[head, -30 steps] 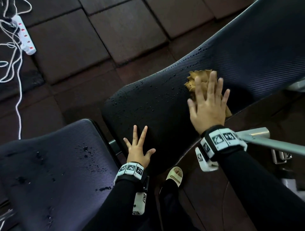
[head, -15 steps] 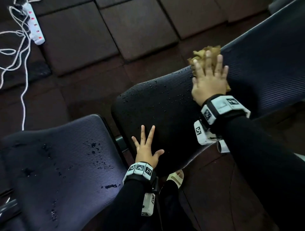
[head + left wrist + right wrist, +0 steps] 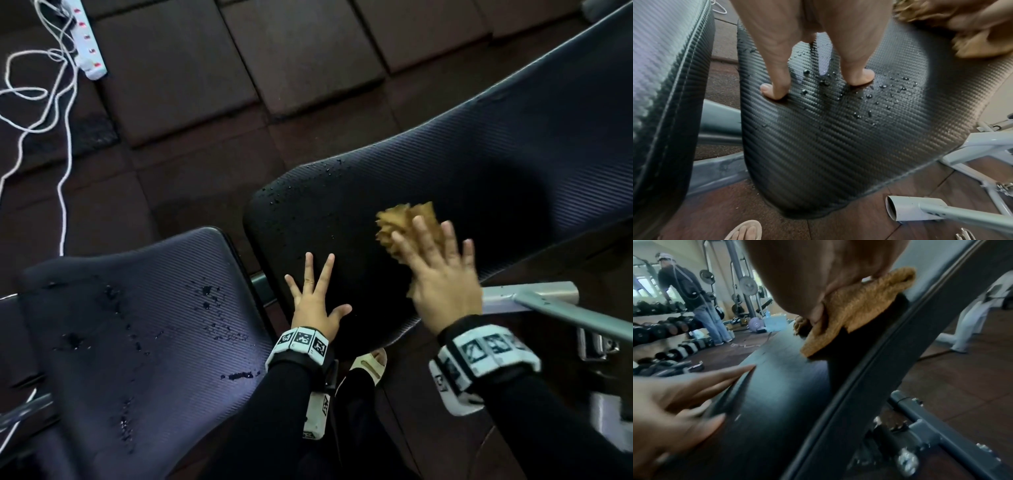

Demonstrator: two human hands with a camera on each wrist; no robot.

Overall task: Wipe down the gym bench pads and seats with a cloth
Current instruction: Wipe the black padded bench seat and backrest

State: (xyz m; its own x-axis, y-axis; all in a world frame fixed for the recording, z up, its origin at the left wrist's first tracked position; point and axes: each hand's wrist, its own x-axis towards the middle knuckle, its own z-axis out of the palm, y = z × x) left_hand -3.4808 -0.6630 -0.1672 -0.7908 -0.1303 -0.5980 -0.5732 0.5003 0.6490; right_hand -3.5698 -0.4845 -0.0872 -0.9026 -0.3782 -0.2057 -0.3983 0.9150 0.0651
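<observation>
**Bench back pad, wipe under way**

Right hand (image 3: 442,284): fingers straight, pressed flat on a tan cloth (image 3: 406,222) lying on the lower part of the back pad (image 3: 479,178).
Left hand (image 3: 315,305): fingers spread, holding nothing, resting on the pad's lower end, just beside the cloth.
Seat pad (image 3: 137,325): wet patches.
Floor: white power strip (image 3: 89,51), cable.
</observation>
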